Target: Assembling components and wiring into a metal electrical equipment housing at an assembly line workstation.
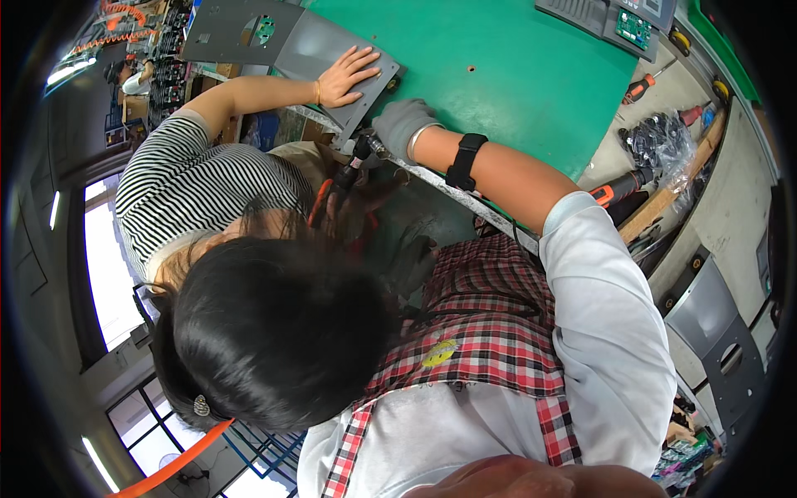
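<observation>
My right hand (pixel 403 124), in a grey glove, is at the near edge of the green work surface (pixel 490 75), beside the corner of a bent grey panel (pixel 320 51). Its fingers curl inward, and what they hold is hidden. My left arm disappears behind a co-worker's head (pixel 278 332). A dim grey shape (pixel 413 259) lies in the shadow there; I cannot make out whether it is my left hand. The co-worker's bare hand (pixel 347 76) lies flat on the panel. A black and orange power screwdriver (pixel 336 187) points up toward the panel's corner; who grips it is unclear.
The co-worker in a striped shirt leans close on my left. At the right lie a screwdriver (pixel 638 88), bagged black parts (pixel 660 145), an orange and black tool (pixel 618 187) and a wooden strip (pixel 664 203). A grey housing with a circuit board (pixel 633 30) stands at the far right.
</observation>
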### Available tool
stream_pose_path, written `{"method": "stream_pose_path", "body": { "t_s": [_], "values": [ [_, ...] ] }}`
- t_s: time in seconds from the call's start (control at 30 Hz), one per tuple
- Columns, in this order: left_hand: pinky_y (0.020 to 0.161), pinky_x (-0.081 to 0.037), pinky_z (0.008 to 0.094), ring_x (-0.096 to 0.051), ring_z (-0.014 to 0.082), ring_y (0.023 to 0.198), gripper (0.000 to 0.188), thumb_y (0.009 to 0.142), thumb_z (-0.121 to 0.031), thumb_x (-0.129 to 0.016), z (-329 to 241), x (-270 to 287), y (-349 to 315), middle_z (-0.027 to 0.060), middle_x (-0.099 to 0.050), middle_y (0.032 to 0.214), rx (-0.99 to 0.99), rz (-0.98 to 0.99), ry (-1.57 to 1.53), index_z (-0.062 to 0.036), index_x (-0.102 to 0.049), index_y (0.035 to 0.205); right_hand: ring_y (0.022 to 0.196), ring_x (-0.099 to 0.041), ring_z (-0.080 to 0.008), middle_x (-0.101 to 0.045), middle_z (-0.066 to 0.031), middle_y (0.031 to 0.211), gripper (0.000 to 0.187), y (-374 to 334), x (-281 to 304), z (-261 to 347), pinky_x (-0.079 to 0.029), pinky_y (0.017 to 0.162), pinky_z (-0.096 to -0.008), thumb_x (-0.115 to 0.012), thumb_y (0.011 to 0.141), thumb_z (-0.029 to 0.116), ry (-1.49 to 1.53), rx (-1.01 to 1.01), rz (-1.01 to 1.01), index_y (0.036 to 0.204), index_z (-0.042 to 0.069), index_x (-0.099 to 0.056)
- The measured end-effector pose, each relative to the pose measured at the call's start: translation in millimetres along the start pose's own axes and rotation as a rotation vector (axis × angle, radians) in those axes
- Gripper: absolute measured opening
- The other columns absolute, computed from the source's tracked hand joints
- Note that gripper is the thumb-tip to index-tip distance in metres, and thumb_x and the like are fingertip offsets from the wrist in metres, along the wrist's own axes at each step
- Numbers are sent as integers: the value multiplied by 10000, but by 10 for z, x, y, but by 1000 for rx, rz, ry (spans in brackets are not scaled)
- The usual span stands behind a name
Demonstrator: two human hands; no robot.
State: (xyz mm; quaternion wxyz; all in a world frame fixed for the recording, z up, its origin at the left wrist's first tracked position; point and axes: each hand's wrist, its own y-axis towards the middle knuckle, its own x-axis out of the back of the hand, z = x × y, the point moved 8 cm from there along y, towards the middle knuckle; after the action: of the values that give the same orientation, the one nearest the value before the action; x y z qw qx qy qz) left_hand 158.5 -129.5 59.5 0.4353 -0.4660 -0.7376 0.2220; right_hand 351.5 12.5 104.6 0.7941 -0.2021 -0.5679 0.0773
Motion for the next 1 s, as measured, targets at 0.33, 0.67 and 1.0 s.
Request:
{"method": "stream_pose_path", "body": {
  "t_s": [0.33,0.67,1.0],
  "values": [
    [496,-418,269,-554,131,552,267,841,-220,-510,54,148,106,84,-560,754,-287,-196,76,-24,-495,1022,830,-615,-332,-635,-128,906,298,7,7,-137,-493,606,-494,-689,643,122,-102,0,58,928,46,-645],
    [544,-434,310,-565,166,563,275,831,-252,-522,78,-20,9,103,-571,727,-143,-99,170,-33,-513,997,861,-616,-275,-627,-91,937,268,-314,-149,-772,-505,665,-380,-593,723,129,243,-76,-115,990,105,-605],
    [587,-441,375,-587,306,636,290,814,-270,-539,-120,10,-40,171,-590,733,-268,-204,252,-41,-521,990,917,-590,-280,-595,-97,982,406,-520,-300,-977,-493,740,-399,-487,735,75,314,-122,-47,1136,140,-496]
  ]
}}
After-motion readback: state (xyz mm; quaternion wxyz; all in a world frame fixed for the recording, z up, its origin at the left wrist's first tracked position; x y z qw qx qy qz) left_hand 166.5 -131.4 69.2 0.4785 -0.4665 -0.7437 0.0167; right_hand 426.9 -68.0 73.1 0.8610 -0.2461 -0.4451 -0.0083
